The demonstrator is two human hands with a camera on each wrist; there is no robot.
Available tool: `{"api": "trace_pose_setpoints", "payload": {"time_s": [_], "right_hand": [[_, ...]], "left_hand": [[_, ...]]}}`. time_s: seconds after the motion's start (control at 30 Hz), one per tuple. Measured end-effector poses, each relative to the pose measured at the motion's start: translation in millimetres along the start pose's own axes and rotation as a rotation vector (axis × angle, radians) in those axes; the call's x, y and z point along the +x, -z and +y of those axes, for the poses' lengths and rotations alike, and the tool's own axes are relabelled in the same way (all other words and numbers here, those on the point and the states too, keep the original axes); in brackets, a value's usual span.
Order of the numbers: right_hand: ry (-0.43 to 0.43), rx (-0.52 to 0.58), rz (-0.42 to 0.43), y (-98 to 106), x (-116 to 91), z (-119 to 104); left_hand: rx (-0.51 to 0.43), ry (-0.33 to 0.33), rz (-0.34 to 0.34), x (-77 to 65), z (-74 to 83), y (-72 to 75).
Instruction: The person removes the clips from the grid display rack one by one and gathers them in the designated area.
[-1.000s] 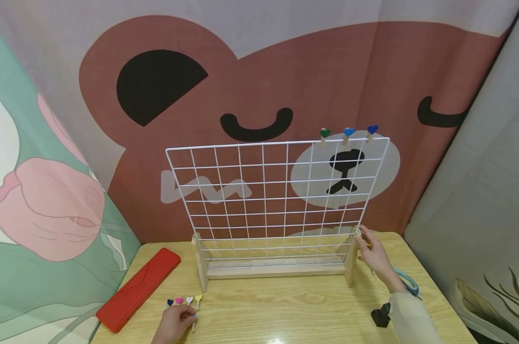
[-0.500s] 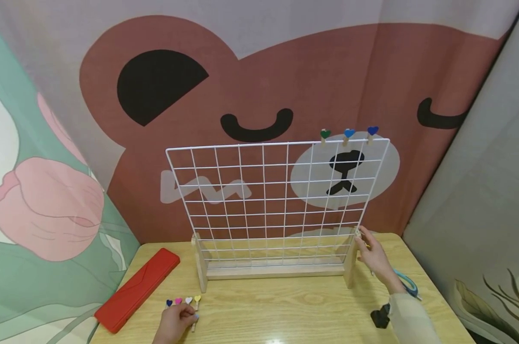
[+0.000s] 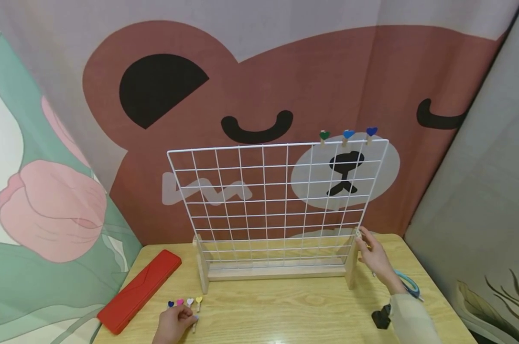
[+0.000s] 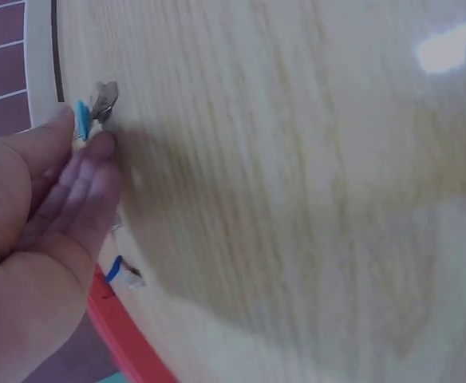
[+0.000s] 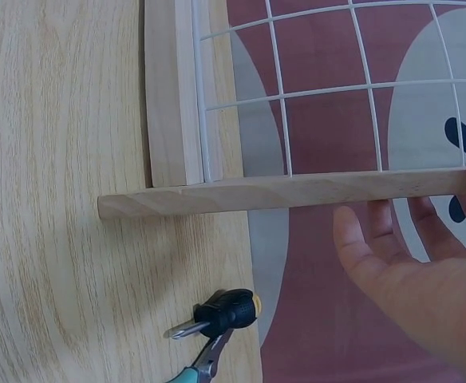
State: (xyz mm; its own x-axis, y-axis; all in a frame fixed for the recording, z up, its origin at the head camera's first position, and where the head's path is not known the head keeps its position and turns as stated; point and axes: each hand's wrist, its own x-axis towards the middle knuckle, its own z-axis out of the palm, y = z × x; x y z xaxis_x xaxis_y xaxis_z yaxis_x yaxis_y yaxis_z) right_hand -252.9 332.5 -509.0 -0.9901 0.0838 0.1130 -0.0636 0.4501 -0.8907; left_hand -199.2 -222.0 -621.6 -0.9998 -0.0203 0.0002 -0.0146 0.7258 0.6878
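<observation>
In the head view my left hand (image 3: 173, 325) pinches a small wooden clothespin with a light blue heart (image 3: 195, 317), low over the table. Dark blue (image 3: 170, 304), pink (image 3: 180, 302), white (image 3: 190, 301) and yellow (image 3: 199, 300) heart clothespins lie in a row just beyond it. My right hand (image 3: 374, 258) holds the upper end of the right wooden upright (image 5: 281, 191) of a stand. That stand carries a white wire grid (image 3: 264, 183). Green (image 3: 324, 135), blue (image 3: 348, 134) and dark blue (image 3: 371, 131) heart clothespins are clipped along the grid's top right edge.
A long red case (image 3: 141, 291) lies at the table's left. Behind the right upright are a stubby screwdriver (image 5: 227, 311) and a teal-handled tool (image 3: 409, 285). A small black object (image 3: 381, 317) sits near my right sleeve. A printed curtain hangs behind the table.
</observation>
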Motion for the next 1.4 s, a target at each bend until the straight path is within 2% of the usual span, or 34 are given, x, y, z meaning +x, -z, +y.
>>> {"api": "trace_pose_setpoints", "payload": {"time_s": [0.17, 0.33, 0.43, 0.6, 0.8, 1.0, 1.17, 1.4], "right_hand": [[0.005, 0.005, 0.010, 1.4, 0.8, 0.1], [0.009, 0.006, 0.006, 3.5, 0.9, 1.0], [0.021, -0.001, 0.011, 4.1, 0.3, 1.2], [0.023, -0.005, 0.012, 4.2, -0.6, 1.3], [0.006, 0.004, -0.009, 3.2, -1.2, 2.8], [0.011, 0.010, 0.000, 2.4, -1.5, 4.3], [0.006, 0.015, 0.000, 1.4, -1.9, 3.4], [0.038, 0.027, 0.002, 0.8, -2.0, 0.3]], "left_hand": [[0.029, -0.058, 0.036, 0.6, 9.6, 11.8], [-0.017, -0.131, 0.099, 8.1, 35.4, 29.2], [-0.073, -0.200, 0.136, 13.9, 60.3, 37.4], [-0.126, -0.373, 0.205, 28.3, 106.9, 44.3], [-0.191, -0.498, 0.192, 41.6, 176.2, 55.5], [-0.211, -0.691, 0.229, 51.9, 239.9, 66.7], [-0.201, -0.741, 0.212, 56.0, 277.6, 74.6], [-0.220, -0.811, 0.204, 61.8, 312.3, 82.4]]}}
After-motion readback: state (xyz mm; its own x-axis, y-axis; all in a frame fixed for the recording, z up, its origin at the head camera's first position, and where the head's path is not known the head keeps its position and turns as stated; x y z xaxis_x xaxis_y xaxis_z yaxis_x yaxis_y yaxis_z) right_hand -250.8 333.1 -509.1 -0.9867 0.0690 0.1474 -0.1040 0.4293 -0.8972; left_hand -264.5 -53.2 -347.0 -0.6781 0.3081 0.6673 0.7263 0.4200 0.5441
